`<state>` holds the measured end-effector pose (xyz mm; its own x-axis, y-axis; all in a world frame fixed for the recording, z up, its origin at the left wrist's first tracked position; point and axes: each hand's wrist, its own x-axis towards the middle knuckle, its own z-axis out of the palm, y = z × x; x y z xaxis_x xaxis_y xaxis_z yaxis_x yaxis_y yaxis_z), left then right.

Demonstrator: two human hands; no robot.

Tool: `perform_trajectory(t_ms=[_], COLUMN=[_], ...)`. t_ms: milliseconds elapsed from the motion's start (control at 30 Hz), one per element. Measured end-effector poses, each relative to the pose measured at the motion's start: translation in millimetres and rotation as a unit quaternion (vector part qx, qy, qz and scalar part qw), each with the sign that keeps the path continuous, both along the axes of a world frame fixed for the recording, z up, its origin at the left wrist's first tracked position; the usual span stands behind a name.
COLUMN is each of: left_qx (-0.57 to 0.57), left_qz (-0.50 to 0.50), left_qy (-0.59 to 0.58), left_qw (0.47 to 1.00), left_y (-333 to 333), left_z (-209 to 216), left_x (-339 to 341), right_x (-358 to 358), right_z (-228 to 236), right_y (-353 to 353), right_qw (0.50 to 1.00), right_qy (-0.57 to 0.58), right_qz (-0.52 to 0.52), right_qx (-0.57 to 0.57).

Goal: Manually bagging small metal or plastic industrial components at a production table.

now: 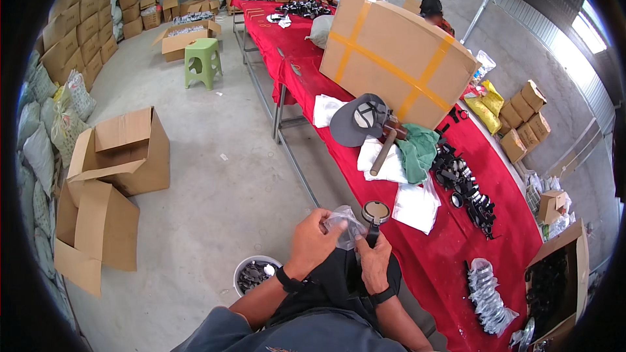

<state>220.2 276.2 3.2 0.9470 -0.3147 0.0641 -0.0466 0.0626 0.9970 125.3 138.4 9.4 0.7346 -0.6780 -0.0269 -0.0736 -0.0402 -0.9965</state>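
Observation:
My left hand (pixel 312 240) has its fingers closed around a crumpled clear plastic bag (pixel 345 225), held over my lap. Close beside it, my right hand (pixel 374 263) grips a black-stemmed part with a round, mirror-like disc head (pixel 376 212), which stands upright above the fingers. The right fingertips also meet the edge of the bag. On the red-covered table (pixel 365 186) lies a row of similar black parts (pixel 464 189). Nearer me on the table is a stack of parts wrapped in clear plastic (pixel 488 296).
A large taped carton (pixel 398 58) stands on the table, with a grey cap (pixel 358 120), a hammer (pixel 383 152) and a green cloth (pixel 417 153) before it. A white bucket of parts (pixel 257 274) sits by my left forearm. Open cartons (pixel 124 150) and a green stool (pixel 203 64) occupy the floor.

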Motion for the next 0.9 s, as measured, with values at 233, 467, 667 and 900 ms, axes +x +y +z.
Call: perform_trajectory(t_ms=[233, 467, 667, 900], left_qx=[0.134, 0.139, 0.056, 0.127], left_qz=[0.052, 0.037, 0.055, 0.072], left_qy=[-0.198, -0.181, -0.226, -0.328], left_qw=[0.97, 0.973, 0.971, 0.933], left_y=[0, 11, 11, 1], left_z=[-12, 0, 5, 13], left_x=[-4, -5, 3, 10], right_x=[-3, 12, 18, 9], right_z=[-7, 5, 2, 5], right_y=[-1, -15, -22, -29], right_qw=[0.999, 0.998, 0.997, 0.998], right_qy=[0.004, -0.011, -0.036, -0.026], right_qz=[-0.015, -0.048, -0.053, -0.028], right_qx=[-0.03, -0.03, 0.047, 0.045])
